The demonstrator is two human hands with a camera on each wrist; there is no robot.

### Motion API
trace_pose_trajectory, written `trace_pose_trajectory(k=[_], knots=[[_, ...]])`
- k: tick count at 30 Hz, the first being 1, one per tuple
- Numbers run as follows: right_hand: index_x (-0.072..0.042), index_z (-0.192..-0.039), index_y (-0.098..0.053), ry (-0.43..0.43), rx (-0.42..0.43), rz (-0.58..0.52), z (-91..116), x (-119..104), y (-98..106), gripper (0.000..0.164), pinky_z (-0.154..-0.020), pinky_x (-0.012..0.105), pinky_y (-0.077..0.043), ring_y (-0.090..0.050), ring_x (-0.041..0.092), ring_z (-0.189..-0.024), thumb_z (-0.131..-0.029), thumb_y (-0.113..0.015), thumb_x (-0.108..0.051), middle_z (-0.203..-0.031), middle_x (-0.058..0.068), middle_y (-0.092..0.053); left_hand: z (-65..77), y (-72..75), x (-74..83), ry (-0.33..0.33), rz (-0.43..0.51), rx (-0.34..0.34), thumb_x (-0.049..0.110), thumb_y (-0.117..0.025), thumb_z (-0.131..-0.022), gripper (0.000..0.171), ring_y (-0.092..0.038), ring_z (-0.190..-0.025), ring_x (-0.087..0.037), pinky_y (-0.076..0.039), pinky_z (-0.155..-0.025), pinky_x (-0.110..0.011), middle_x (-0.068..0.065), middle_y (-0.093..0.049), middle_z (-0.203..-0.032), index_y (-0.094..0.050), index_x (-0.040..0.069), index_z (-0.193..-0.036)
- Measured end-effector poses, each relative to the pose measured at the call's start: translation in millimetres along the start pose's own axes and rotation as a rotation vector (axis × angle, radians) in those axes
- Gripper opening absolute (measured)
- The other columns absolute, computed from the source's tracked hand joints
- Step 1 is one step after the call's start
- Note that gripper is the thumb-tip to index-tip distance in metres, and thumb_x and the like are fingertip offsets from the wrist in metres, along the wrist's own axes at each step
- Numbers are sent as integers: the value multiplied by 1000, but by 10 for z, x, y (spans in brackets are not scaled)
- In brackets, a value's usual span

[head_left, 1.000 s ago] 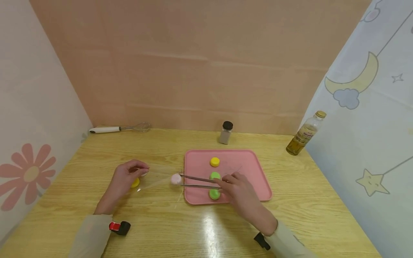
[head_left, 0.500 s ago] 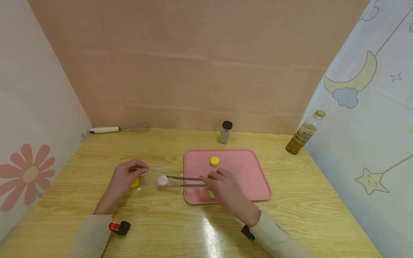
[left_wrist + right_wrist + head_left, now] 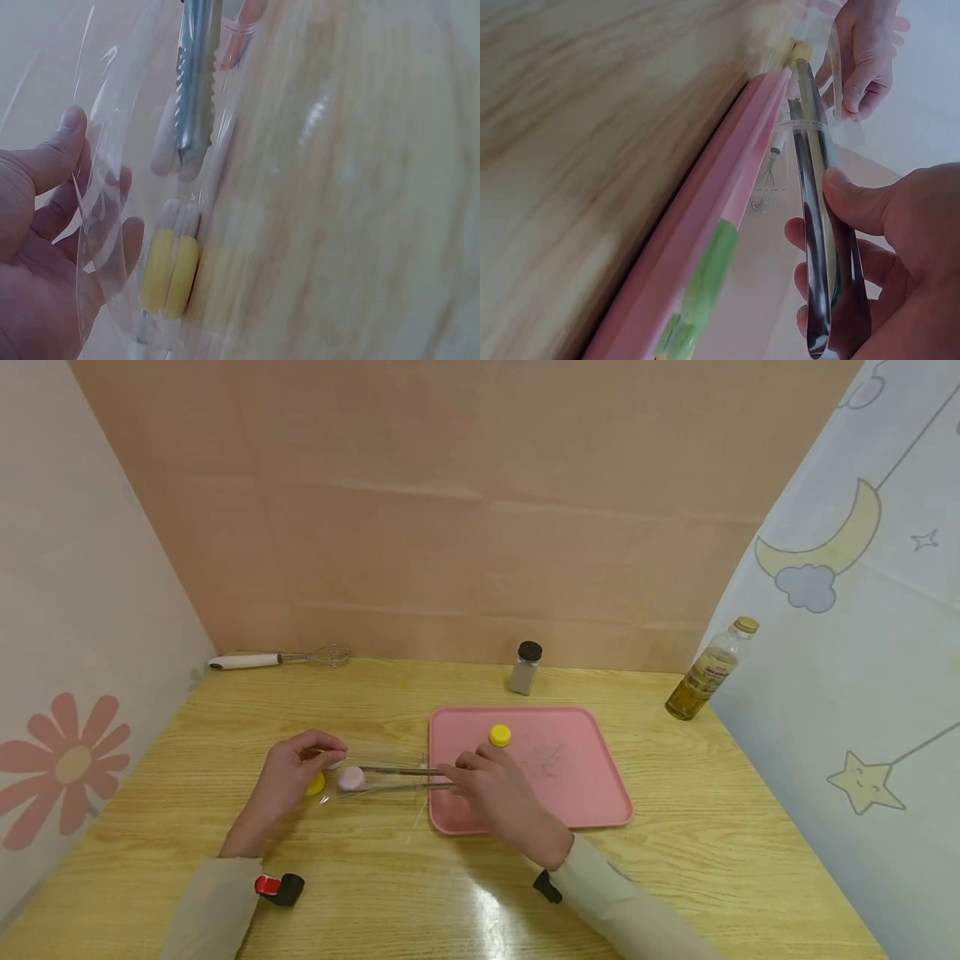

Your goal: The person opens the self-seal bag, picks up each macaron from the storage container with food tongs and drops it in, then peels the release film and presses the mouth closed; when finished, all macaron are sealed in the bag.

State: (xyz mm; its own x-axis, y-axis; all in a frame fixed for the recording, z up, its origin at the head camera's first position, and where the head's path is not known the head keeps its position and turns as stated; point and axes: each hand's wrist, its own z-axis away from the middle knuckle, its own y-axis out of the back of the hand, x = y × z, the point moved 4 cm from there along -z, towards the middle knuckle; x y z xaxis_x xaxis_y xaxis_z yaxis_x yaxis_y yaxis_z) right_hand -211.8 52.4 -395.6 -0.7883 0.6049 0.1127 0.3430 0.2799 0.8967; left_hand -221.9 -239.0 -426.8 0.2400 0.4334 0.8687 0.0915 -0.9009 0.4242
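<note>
My left hand [image 3: 296,768] pinches the edge of a clear plastic bag [image 3: 112,105] low over the table. Inside the bag lie a yellow macaron [image 3: 169,274] and a pale macaron [image 3: 335,764] close beside it, partly hidden by the left fingers in the head view. My right hand [image 3: 501,797] grips metal tongs [image 3: 817,202] with serrated tips, reaching leftward into the bag. A pale pink macaron [image 3: 351,778] sits between the tong tips, near the other macarons. In the right wrist view, green macarons [image 3: 712,262] show on the tray; the right hand hides them in the head view.
A pink tray [image 3: 592,785] lies under my right hand, bearing another yellow macaron [image 3: 499,735]. Behind it stands a black-lidded jar [image 3: 525,670]. An oil bottle [image 3: 708,672] is at the back right and a whisk [image 3: 277,659] at the back left.
My right hand has moved left with the tongs, carrying the pink macaron from the tray's left edge deep into the bag. My left hand stays in place.
</note>
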Motion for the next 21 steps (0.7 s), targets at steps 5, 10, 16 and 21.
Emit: trace_pose_trajectory(k=[5, 10, 16, 21], knots=[[-21, -119, -76, -5, -10, 2, -73, -47, -47, 41, -72, 26, -36, -41, 14, -72, -80, -87, -23, -84, -6, -64, -2, -1, -3, -19, -9, 0, 12, -69, -98, 12, -64, -88, -10, -51, -74, -19, -8, -73, -98, -74, 4, -105], [-21, -121, -76, -24, -36, -23, -105, -80, -79, 41, -70, 26, -36, -42, 14, -73, -81, -86, -23, -87, -6, -66, -3, -1, 3, -26, -13, -6, 12, -68, -98, 12, -65, -89, -10, -50, -76, -19, -8, -73, -99, -74, 4, -106], [-20, -123, -74, -34, -72, -42, -124, -110, -112, 41, -69, 25, -35, -43, 15, -74, -83, -85, -21, -90, -4, -67, 1, 0, 3, -25, -6, -8, 11, -68, -98, 13, -66, -88, -10, -51, -74, -20, -9, -73, -99, -74, 2, -106], [-20, -123, -74, -33, -95, -52, -125, -129, -130, 40, -69, 25, -35, -43, 15, -74, -85, -84, -20, -91, -4, -67, 6, 0, 3, -17, -2, -5, 11, -69, -98, 13, -67, -87, -14, -53, -73, -23, -10, -73, -98, -74, 3, -106]])
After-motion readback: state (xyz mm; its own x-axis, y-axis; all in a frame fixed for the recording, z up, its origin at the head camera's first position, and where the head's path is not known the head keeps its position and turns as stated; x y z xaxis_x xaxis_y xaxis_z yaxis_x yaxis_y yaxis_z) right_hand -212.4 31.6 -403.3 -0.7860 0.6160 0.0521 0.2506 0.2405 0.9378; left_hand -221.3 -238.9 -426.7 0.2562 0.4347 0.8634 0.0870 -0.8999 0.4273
